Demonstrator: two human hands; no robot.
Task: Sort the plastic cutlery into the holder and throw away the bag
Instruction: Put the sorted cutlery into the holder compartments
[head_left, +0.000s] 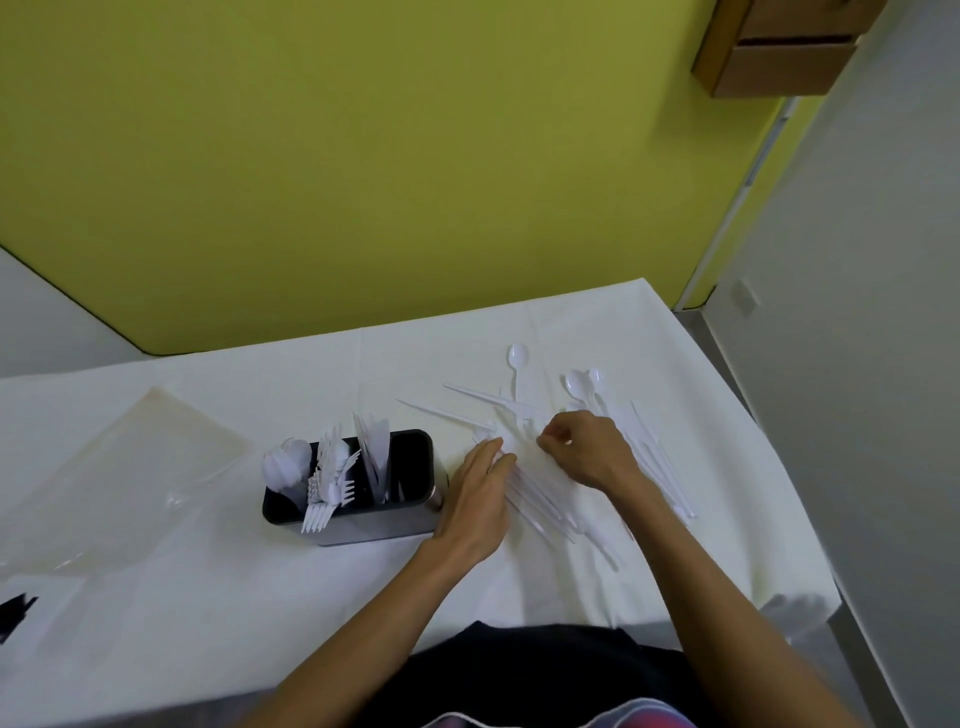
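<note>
A yellow-green wall (363, 156) rises behind the white cloth-covered table (208, 597), and a brown cardboard box (774, 52) hangs at the upper right. A crumpled clear plastic bag (130, 467) lies flat on the left of the table. Beside it stands the dark rectangular cutlery holder (415, 467), with spoons in its left compartment, forks in the middle and knives on the right. A loose pile of white plastic cutlery (660, 467) lies scattered to the holder's right.

The left hand (478, 493) lies just beside the holder, its fingers straight and together, pressing the pile's near edge. The right hand (587, 452) arches over the pile with fingertips curled down; whether they pinch a piece cannot be told.
</note>
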